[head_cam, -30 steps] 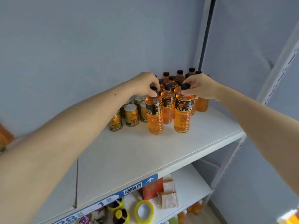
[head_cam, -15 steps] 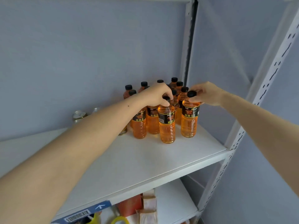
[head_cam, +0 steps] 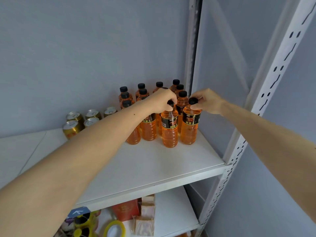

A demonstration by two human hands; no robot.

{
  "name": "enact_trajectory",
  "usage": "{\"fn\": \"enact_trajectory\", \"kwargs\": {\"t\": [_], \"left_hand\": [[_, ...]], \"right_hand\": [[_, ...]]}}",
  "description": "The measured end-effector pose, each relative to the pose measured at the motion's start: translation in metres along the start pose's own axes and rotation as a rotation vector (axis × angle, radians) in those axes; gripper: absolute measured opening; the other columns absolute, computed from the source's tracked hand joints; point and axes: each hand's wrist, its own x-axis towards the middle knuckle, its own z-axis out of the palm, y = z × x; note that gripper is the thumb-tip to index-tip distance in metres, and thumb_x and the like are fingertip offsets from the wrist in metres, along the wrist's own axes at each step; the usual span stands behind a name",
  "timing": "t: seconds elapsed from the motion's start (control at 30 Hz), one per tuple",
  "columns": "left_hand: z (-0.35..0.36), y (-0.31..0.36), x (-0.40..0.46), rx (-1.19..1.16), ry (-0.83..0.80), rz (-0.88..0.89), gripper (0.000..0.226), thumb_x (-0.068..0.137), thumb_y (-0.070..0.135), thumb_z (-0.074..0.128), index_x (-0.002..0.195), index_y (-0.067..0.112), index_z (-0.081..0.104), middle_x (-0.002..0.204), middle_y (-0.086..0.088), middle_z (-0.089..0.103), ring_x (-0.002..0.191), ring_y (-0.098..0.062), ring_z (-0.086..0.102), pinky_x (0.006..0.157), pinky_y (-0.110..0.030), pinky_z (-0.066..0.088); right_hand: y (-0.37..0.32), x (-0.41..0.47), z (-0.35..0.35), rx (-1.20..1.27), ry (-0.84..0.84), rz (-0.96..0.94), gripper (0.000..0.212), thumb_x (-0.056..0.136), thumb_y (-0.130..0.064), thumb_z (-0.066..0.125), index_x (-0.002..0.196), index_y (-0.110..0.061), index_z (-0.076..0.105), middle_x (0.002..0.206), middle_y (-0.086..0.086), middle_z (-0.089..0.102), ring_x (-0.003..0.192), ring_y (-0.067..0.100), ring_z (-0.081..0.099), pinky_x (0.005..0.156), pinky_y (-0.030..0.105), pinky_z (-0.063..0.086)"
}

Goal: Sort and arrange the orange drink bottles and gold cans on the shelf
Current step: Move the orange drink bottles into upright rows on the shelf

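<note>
Left hand [head_cam: 162,100] and right hand [head_cam: 207,101] each pinch a front orange bottle's cap, the right bottle [head_cam: 189,127] near the shelf's [head_cam: 153,166] right edge; bare shelf lies nearer.

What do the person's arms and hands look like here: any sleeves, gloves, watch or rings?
Both forearms are bare for as far as the frame shows them, with no sleeve edge in view. The left hand and right hand wear no gloves, and no watch, bracelet or ring is visible. The left forearm has a small dark mole.
</note>
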Motion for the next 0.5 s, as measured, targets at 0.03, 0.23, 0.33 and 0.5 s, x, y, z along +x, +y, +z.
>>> {"fn": "enact_trajectory", "kwargs": {"t": [0.03,0.23,0.33,0.5], "left_hand": [[0.0,0.0006,0.0012,0.002,-0.007,0.002,0.034,0.086,0.008,0.065,0.12,0.014,0.063,0.131,-0.006,0.058,0.12,-0.022,0.053,0.087,-0.023,0.037],[0.0017,0.0062,0.0079,0.048,-0.037,0.051,0.036,0.086,0.012,0.066,0.121,0.015,0.062,0.133,-0.006,0.056,0.123,-0.022,0.051,0.096,-0.032,0.042],[0.003,0.007,0.0091,0.071,-0.014,0.06,0.035,0.085,0.014,0.067,0.12,0.017,0.063,0.131,-0.006,0.056,0.12,-0.023,0.052,0.095,-0.034,0.043],[0.0028,0.0073,0.0066,0.075,0.005,0.06,0.037,0.084,0.015,0.069,0.12,0.019,0.063,0.127,-0.005,0.057,0.118,-0.022,0.052,0.091,-0.032,0.042]], "right_hand": [[0.0002,0.0012,0.0011,0.003,-0.008,-0.007,0.019,0.083,-0.005,0.069,0.102,-0.003,0.069,0.097,0.009,0.068,0.09,0.023,0.063,0.077,0.031,0.049],[0.002,0.0035,0.0064,0.017,0.018,-0.013,0.03,0.082,-0.004,0.07,0.111,-0.009,0.065,0.101,0.001,0.062,0.091,0.019,0.059,0.078,0.028,0.047],[0.0029,0.0043,0.0062,0.0,0.025,-0.014,0.036,0.081,-0.005,0.072,0.115,-0.01,0.061,0.102,0.0,0.059,0.09,0.016,0.057,0.075,0.025,0.046],[0.0027,0.0056,0.0065,-0.056,0.023,-0.029,0.037,0.08,-0.009,0.073,0.115,-0.013,0.061,0.105,0.0,0.062,0.092,0.016,0.059,0.074,0.025,0.046]]}}
